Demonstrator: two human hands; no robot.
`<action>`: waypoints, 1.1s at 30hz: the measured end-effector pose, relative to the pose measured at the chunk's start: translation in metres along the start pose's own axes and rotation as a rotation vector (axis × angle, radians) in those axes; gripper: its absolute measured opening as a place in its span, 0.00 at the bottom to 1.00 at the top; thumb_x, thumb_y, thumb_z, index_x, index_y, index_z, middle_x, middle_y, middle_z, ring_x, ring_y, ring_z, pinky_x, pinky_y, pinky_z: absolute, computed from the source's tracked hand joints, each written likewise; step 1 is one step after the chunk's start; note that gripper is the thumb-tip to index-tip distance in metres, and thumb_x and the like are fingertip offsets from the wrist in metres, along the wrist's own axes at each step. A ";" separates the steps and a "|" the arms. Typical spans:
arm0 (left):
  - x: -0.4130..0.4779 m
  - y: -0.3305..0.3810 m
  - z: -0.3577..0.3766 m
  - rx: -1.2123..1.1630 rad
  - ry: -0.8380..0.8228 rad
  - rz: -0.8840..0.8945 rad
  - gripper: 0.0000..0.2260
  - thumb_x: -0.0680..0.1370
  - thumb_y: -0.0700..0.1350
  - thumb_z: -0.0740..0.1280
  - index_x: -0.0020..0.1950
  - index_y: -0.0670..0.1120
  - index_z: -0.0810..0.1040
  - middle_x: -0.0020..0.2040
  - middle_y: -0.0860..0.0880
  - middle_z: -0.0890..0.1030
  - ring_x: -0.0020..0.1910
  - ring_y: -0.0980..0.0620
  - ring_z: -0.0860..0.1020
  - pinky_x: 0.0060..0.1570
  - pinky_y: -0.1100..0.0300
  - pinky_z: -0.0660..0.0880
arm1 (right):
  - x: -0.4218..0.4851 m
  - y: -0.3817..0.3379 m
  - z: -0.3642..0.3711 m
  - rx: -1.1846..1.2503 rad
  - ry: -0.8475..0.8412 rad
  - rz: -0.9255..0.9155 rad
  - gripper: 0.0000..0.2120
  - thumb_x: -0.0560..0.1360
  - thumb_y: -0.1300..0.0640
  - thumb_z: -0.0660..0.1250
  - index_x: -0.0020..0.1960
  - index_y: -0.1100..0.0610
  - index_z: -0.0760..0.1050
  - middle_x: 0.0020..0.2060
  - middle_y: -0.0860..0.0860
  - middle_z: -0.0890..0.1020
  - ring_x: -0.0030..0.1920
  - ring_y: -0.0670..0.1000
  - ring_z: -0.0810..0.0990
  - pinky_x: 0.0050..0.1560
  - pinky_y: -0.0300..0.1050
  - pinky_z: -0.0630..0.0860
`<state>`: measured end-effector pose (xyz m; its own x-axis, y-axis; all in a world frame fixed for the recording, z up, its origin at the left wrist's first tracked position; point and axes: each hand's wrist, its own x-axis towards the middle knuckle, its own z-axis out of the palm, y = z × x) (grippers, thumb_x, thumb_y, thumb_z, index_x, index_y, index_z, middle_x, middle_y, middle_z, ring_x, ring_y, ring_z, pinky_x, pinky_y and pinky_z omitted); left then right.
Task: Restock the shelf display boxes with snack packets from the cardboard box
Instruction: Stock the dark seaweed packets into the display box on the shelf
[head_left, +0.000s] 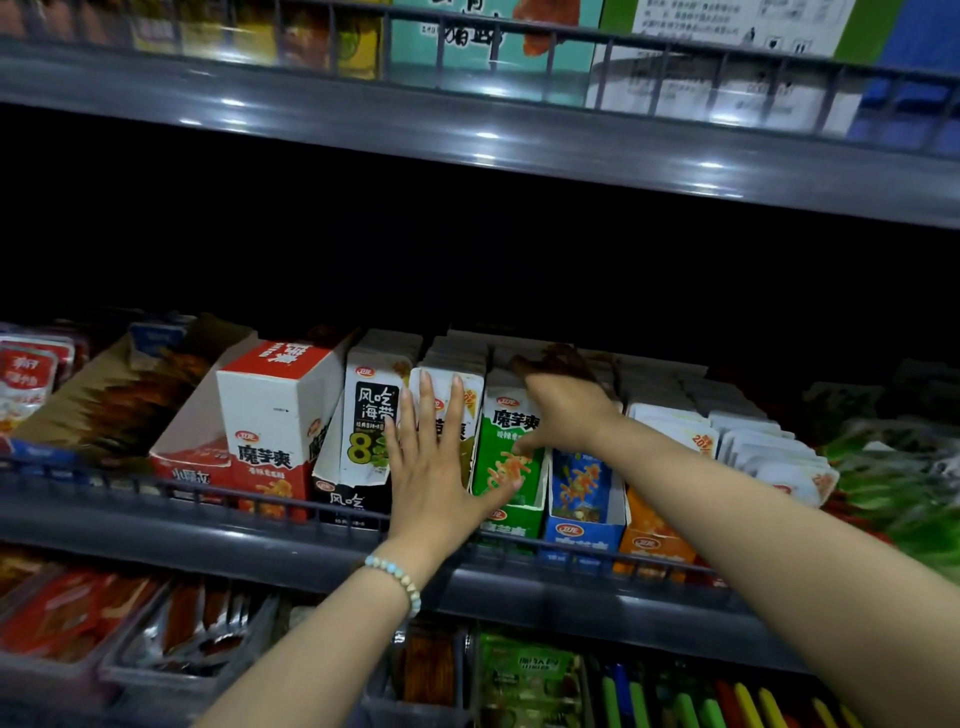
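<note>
A row of snack display boxes stands on the middle shelf (218, 540): a red box (270, 421), a black-and-white seaweed box (366, 431), a green box (511, 519), a blue box (582, 525) and an orange box (654, 543). My left hand (434, 467) lies flat, fingers straight, pressing on the front of the yellow-green packets (470, 395) between the seaweed and green boxes. My right hand (563, 410) reaches over the top of the green packets (506, 467), thumb on their front and fingers curled behind them. The cardboard box is out of view.
White packets (769, 452) lie fanned out to the right of the orange box. The upper shelf (467, 130) overhangs just above, leaving a dark gap. Trays of red and green snacks (182, 629) fill the shelf below. A low wire rail (130, 488) runs along the shelf front.
</note>
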<state>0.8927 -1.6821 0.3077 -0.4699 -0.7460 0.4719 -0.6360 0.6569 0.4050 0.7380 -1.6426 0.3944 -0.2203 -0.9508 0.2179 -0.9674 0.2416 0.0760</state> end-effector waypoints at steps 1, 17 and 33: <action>0.000 0.000 -0.001 -0.004 -0.009 -0.001 0.54 0.68 0.73 0.62 0.70 0.57 0.21 0.70 0.51 0.20 0.70 0.51 0.22 0.72 0.47 0.30 | 0.000 0.000 0.001 -0.010 0.021 -0.005 0.37 0.68 0.46 0.75 0.71 0.54 0.63 0.64 0.53 0.73 0.65 0.55 0.71 0.56 0.45 0.69; -0.002 0.003 -0.005 0.002 -0.036 -0.011 0.53 0.69 0.72 0.61 0.70 0.56 0.21 0.69 0.50 0.18 0.68 0.52 0.20 0.71 0.48 0.28 | 0.028 0.013 -0.005 0.097 -0.039 -0.098 0.31 0.78 0.39 0.55 0.77 0.46 0.50 0.77 0.48 0.49 0.76 0.53 0.47 0.73 0.48 0.50; -0.001 0.018 -0.008 -0.012 0.059 0.108 0.46 0.69 0.72 0.54 0.69 0.59 0.22 0.70 0.54 0.20 0.70 0.53 0.23 0.68 0.54 0.23 | 0.012 0.038 -0.031 0.312 -0.038 -0.073 0.40 0.71 0.38 0.67 0.76 0.45 0.52 0.76 0.48 0.54 0.75 0.53 0.57 0.71 0.47 0.61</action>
<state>0.8866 -1.6685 0.3210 -0.4983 -0.6633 0.5583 -0.5759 0.7346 0.3588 0.7027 -1.6392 0.4303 -0.1473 -0.9715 0.1858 -0.9712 0.1065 -0.2133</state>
